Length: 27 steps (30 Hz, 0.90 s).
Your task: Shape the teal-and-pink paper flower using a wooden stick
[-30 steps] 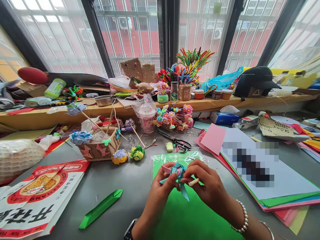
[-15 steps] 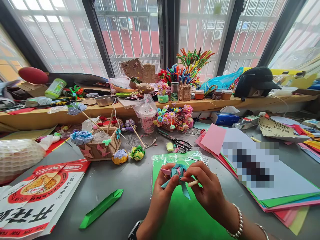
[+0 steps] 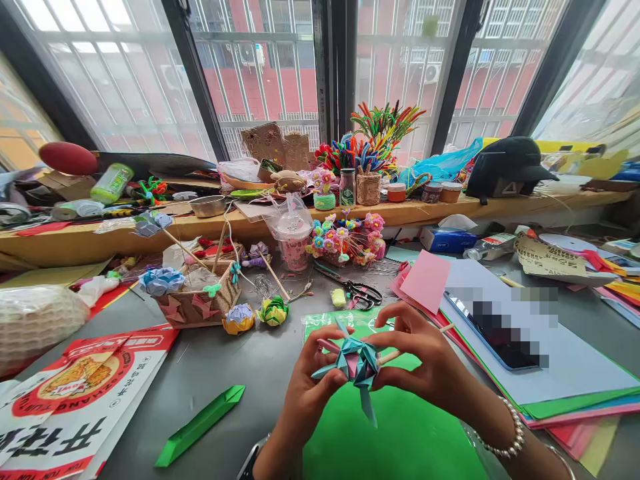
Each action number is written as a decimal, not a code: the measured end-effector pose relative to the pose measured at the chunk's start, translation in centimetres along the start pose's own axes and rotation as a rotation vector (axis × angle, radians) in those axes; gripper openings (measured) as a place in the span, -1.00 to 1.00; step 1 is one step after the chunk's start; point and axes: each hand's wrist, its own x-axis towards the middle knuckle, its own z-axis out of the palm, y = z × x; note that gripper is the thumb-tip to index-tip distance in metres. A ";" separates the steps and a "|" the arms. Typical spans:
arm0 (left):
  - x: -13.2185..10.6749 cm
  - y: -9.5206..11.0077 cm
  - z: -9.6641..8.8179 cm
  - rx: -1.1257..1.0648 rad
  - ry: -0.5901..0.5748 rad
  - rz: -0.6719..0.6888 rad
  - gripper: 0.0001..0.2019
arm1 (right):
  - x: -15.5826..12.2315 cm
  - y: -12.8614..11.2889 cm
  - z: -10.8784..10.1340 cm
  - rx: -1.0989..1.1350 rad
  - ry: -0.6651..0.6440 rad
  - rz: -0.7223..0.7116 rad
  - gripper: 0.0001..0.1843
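A folded paper flower [image 3: 361, 359], light blue with pink inside, is held between both hands above a green sheet [image 3: 360, 433] in a clear sleeve. My left hand [image 3: 313, 373] pinches its left side, thumb below and fingers above. On the other side, the thumb and index finger of my right hand [image 3: 425, 353] grip the flower's edge. A thin wooden stick [image 3: 389, 358] passes through that same hand, its far end sticking out behind the knuckles. One pointed blue petal hangs down from the flower.
A folded green paper strip [image 3: 200, 427] lies left of my hands. Scissors [image 3: 364, 295] and finished paper flowers [image 3: 273, 311] sit beyond them. Stacked coloured paper with a phone [image 3: 493, 333] is at right; a printed paper bag [image 3: 75, 393] is at left.
The paper flower has turned, and its centre and petals now face me more. My right hand has shifted its grip, its fingers raised and spread more around the flower and stick.
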 end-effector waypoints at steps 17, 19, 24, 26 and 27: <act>0.3 0.4 0.3 -0.025 0.039 -0.048 -0.65 | 0.2 0.5 0.2 0.057 -0.049 0.005 -0.58; 0.5 0.5 0.1 -0.044 0.009 -0.066 -0.65 | 0.2 0.6 -0.1 0.086 -0.080 0.017 -0.59; 0.3 0.4 -0.2 -0.010 -0.067 -0.088 -0.62 | 0.1 0.7 0.1 0.070 -0.091 0.042 -0.63; 0.2 0.5 -0.3 0.012 -0.047 -0.085 -0.62 | 0.0 0.7 0.4 0.051 -0.065 0.019 -0.62; 0.1 0.6 -0.3 0.021 -0.035 -0.083 -0.62 | 0.0 0.7 0.6 0.045 -0.052 0.007 -0.62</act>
